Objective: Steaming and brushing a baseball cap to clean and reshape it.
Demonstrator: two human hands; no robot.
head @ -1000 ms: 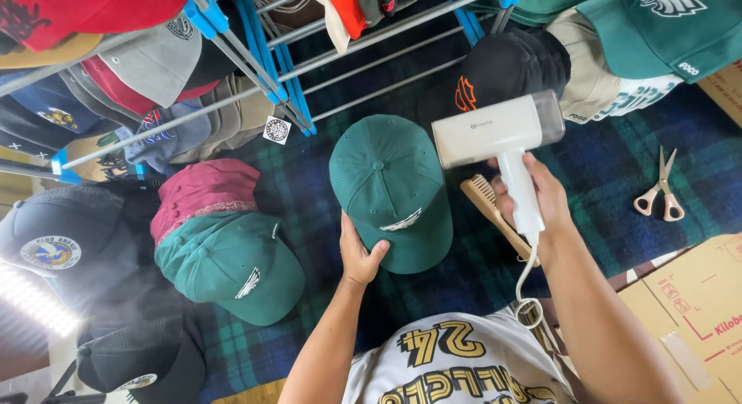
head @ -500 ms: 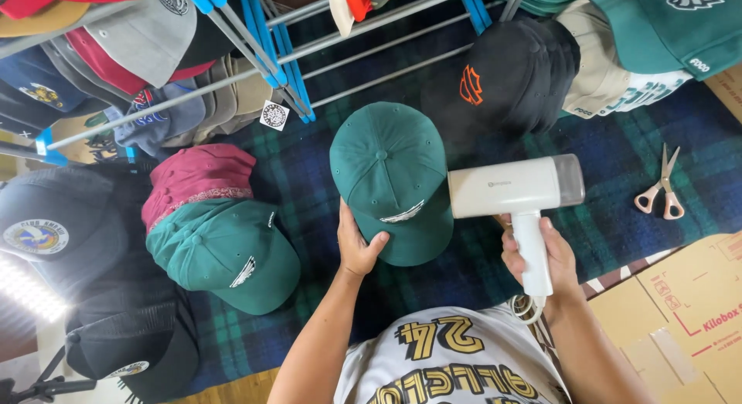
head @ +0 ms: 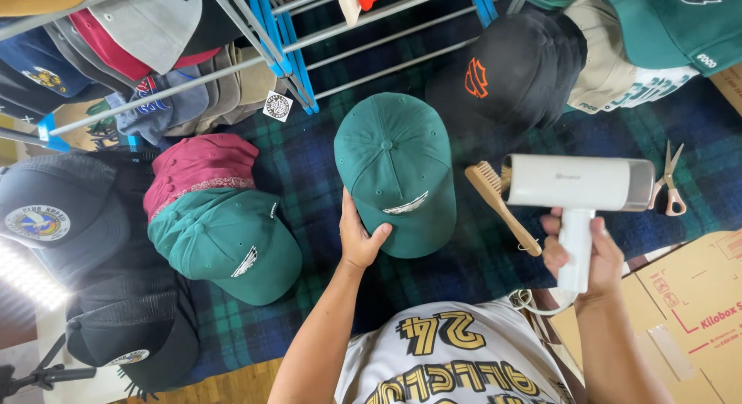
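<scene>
My left grip pinches the brim of a dark green cotton cap lying on the blue-green plaid blanket. My right grip clenches a white handheld steamer's handle, just beside a wooden brush.

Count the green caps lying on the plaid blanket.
2: one green cap at centre under the left hand, another at left atop the maroon cap. More may be hidden in stacks.
</scene>
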